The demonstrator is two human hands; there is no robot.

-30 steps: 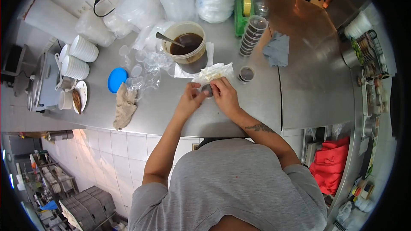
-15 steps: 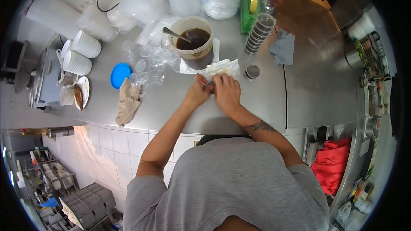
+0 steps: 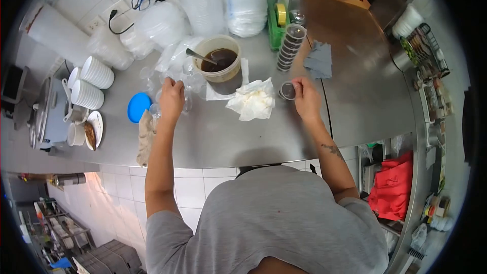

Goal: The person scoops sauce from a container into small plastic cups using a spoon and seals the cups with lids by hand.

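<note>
My right hand [image 3: 307, 99] has its thumb and fingers closed at the rim of a small clear sauce cup [image 3: 287, 91], at or just above the steel counter. Behind that cup rises a stack of small sauce cups [image 3: 288, 53] with dark contents. My left hand [image 3: 172, 97] is pinched closed over loose clear plastic lids and cups [image 3: 187, 102]; its fingertips hide whatever is between them. Between my hands lies a crumpled, stained white paper towel [image 3: 252, 99]. A tub of dark brown sauce [image 3: 219, 73] stands behind it, with a metal spoon [image 3: 201, 57] leaning inside.
A blue lid [image 3: 138, 107] and a beige cloth [image 3: 146, 139] lie left of my left hand. Stacked white cups [image 3: 87, 95] and a plate [image 3: 97, 122] stand farther left. A green tape dispenser [image 3: 274, 25] and grey cloth [image 3: 319, 60] are at back right.
My hands were together at the paper towel around a small object. They have parted: the left went to the loose plastic pieces, the right to the small sauce cup. The camera view has shifted slightly.
</note>
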